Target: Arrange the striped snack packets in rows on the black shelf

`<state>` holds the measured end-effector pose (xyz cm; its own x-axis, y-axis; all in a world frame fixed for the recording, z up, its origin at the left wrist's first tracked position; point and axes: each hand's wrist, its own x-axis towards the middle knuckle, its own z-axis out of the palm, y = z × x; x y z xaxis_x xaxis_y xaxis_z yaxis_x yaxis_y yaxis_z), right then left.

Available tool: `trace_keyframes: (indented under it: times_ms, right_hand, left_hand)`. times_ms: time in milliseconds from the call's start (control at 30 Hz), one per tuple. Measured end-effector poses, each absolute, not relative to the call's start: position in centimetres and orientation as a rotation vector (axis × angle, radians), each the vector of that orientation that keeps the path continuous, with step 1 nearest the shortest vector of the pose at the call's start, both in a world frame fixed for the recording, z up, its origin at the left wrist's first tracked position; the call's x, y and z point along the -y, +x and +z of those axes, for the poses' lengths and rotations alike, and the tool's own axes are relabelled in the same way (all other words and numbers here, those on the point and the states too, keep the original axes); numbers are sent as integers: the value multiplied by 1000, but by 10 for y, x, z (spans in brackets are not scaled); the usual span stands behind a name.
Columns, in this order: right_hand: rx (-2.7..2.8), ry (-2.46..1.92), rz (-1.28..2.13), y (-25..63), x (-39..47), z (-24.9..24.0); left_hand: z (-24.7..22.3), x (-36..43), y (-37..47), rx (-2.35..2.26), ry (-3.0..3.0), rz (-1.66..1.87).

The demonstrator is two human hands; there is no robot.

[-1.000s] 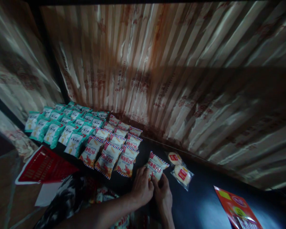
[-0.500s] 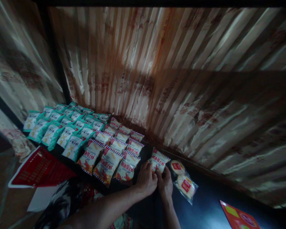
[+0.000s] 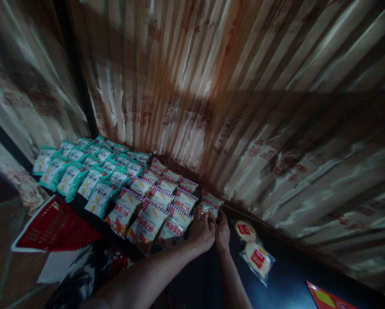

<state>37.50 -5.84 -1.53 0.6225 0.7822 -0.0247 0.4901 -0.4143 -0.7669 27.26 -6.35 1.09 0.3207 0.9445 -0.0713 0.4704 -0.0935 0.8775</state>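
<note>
Both my hands hold one red-and-white snack bag (image 3: pixel 211 203) by its lower part, at the right end of the rows. My left hand (image 3: pixel 203 231) grips its left side with bent fingers, and my right hand (image 3: pixel 222 231) is closed on the right side. Several similar red-and-white bags (image 3: pixel 147 223) stand in rows to the left of my hands. Beyond them are rows of teal bags (image 3: pixel 70 178). Clear packs of round crackers with red labels (image 3: pixel 257 259) lie on the dark surface (image 3: pixel 276 274) right of my right hand.
A pleated, printed sheet (image 3: pixel 192 111) hangs behind the bags. A red printed sheet (image 3: pixel 55 227) and a white paper (image 3: pixel 57 267) are at the lower left. A red-and-yellow packet (image 3: pixel 327 298) lies at the lower right. A dark post (image 3: pixel 78 73) rises at the left.
Both hands have moved the held bag back toward the pleated sheet, closer to the rows. The camera view has shifted slightly.
</note>
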Motion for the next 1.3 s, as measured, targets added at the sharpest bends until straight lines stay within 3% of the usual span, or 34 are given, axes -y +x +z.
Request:
trace_keyframes:
  times_ms: [400,833,1300]
  right_hand:
    - [1174,-2021,374,387,36,-33]
    - [1238,-1880,470,390,32,-36]
    - [1167,-1936,197,383,68,-41]
  left_hand:
    - [16,58,269,-1305,1846,552]
    - [9,56,274,-1286,1865,537]
    - [1,91,275,-1328,1919,648]
